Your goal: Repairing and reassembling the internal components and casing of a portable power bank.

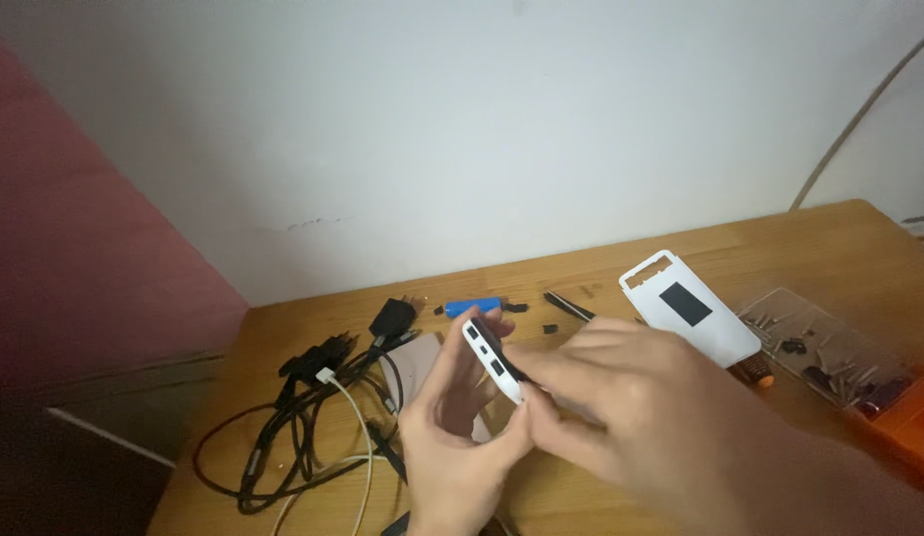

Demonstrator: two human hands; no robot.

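Two hands meet over the surface's (799, 248) near edge: left hand (457, 437) and right hand (631, 407) each grip closed on a white power bank (492, 359). Tangled cables (303, 417) lie by the left edge.

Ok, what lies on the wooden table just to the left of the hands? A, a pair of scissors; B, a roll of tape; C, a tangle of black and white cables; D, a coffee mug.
C: a tangle of black and white cables lies on the wooden table just left of the left hand, which holds a small white device together with the right hand.
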